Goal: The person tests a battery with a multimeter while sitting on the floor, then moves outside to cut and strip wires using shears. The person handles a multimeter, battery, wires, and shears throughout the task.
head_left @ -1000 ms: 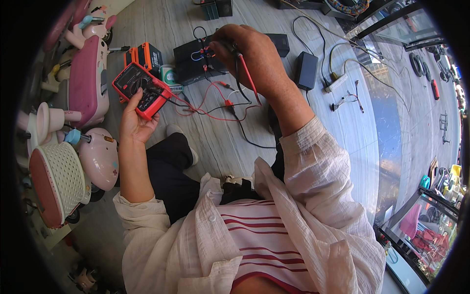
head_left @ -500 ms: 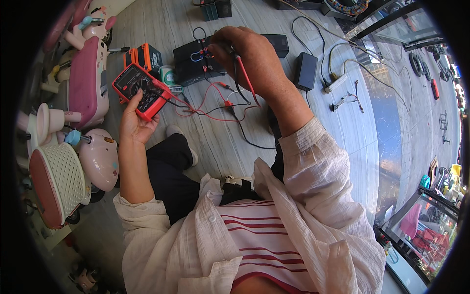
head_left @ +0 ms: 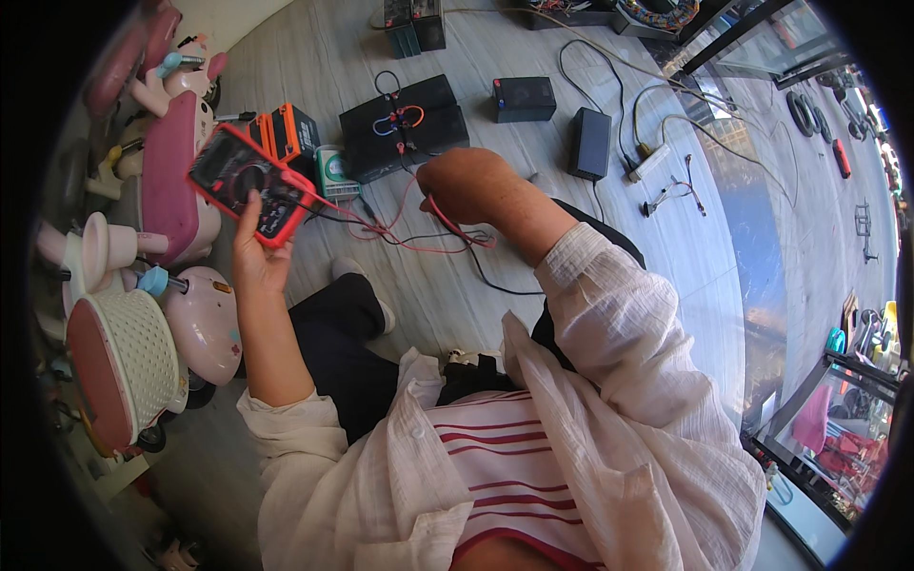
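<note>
My left hand (head_left: 259, 262) grips a red-and-black multimeter (head_left: 224, 167), thumb on its face near the dial. My right hand (head_left: 471, 186) is closed around a red test probe (head_left: 440, 211); its tip is hidden, and dark cable shows beside it. Just beyond that hand lie black batteries (head_left: 405, 124), side by side, with short blue, orange and black jumper wires across their tops. Red and black leads (head_left: 390, 233) run in a tangle over the floor between the meter and my right hand.
An orange-and-black battery (head_left: 286, 133) and a green-and-white box (head_left: 333, 171) stand behind the meter. Farther right are another black battery (head_left: 524, 99), a black power adapter (head_left: 590, 143) and a white power strip (head_left: 652, 162). Pink children's ride-on toys (head_left: 176, 176) line the left.
My right hand has drawn back from the battery tops toward me, uncovering the jumper wires and the single black battery. The multimeter has shifted slightly left in my left hand.
</note>
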Motion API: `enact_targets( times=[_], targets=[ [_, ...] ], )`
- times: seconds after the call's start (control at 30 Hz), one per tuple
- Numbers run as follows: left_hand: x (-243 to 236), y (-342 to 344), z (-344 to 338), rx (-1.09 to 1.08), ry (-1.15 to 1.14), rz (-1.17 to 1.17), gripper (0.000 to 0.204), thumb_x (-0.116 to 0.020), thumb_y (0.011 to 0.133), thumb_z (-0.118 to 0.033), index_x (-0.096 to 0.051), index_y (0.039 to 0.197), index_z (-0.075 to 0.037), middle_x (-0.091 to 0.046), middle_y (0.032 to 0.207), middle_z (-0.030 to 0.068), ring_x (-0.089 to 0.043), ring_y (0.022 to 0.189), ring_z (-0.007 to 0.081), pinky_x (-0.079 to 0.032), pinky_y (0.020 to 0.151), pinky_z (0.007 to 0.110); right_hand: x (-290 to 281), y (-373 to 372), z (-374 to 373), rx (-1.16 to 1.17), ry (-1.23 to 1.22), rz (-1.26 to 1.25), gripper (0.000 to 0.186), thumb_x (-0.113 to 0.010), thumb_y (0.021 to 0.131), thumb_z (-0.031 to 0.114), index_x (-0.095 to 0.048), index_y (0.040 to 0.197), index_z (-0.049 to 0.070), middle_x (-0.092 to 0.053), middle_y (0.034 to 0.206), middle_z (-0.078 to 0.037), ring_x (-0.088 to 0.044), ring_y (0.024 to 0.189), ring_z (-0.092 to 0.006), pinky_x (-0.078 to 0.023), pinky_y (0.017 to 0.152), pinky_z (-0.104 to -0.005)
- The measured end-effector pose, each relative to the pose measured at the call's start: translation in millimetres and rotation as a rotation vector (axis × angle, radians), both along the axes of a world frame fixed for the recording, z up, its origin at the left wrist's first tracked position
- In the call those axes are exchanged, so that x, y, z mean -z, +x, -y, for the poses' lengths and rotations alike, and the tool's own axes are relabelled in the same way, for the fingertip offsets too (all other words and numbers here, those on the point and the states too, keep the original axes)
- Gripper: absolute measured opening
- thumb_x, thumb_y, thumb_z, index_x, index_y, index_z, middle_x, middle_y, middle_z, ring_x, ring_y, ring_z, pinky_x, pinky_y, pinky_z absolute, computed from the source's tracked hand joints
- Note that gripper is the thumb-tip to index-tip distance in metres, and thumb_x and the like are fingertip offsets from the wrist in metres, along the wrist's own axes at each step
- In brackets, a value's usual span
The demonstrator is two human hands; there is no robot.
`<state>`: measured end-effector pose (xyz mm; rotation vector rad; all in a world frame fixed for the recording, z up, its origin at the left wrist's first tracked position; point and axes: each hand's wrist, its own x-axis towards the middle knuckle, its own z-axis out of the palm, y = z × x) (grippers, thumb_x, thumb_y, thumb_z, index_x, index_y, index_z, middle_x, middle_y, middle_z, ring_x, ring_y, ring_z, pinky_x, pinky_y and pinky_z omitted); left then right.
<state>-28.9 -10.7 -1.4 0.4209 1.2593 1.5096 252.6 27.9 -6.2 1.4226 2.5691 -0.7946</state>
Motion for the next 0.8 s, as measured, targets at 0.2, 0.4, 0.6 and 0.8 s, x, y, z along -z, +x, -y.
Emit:
enact_targets(
  times=[0.2, 0.4, 0.6, 0.8],
  targets=[
    [-8, -45, 33, 0.147, 0.587, 0.050, 0.070, -0.070, 0.084, -0.041, -0.041, 0.139, -0.008, -0.051, 0.134, 0.0094, -0.051, 0.122, 0.0228, -0.039, 0.105, 0.044, -7, -9, -2, 0.203, 0.204, -0.378, 0.022, -0.061, 0.086, 0.027, -0.068, 0.094, 0.008, -0.068, 0.093, -0.015, -0.066, 0.091, -0.0339, -0.053, 0.077, -0.0437],
    [-14, 38, 67, 0.514, 0.428, -0.012, 0.100, -0.075, 0.072, -0.057, -0.031, 0.143, -0.002, -0.045, 0.140, 0.0145, -0.042, 0.131, 0.0289, -0.035, 0.109, 0.045, 0, -45, 17, 0.133, 0.292, -0.542, 0.021, -0.063, 0.085, 0.028, -0.062, 0.094, 0.009, -0.058, 0.097, -0.015, -0.063, 0.084, -0.0367, -0.051, 0.072, -0.0464],
    [31, 38, 100, 0.742, 0.304, 0.041, 0.102, -0.075, 0.071, -0.058, -0.030, 0.144, -0.003, -0.044, 0.138, 0.0168, -0.044, 0.129, 0.0352, -0.038, 0.106, 0.050, 2, -54, 29, 0.145, 0.384, -0.503, 0.025, -0.065, 0.076, 0.017, -0.070, 0.099, 0.008, -0.063, 0.102, -0.016, -0.068, 0.084, -0.0333, -0.055, 0.063, -0.0438],
    [22, 55, 112, 0.767, 0.310, 0.216, 0.093, -0.072, 0.075, -0.059, -0.035, 0.141, -0.005, -0.051, 0.125, 0.0156, -0.056, 0.109, 0.0307, -0.046, 0.094, 0.045, 4, -35, 30, 0.108, 0.410, -0.324, 0.025, -0.064, 0.077, 0.020, -0.066, 0.100, 0.010, -0.063, 0.097, -0.015, -0.068, 0.085, -0.0320, -0.054, 0.064, -0.0425]
  ],
)
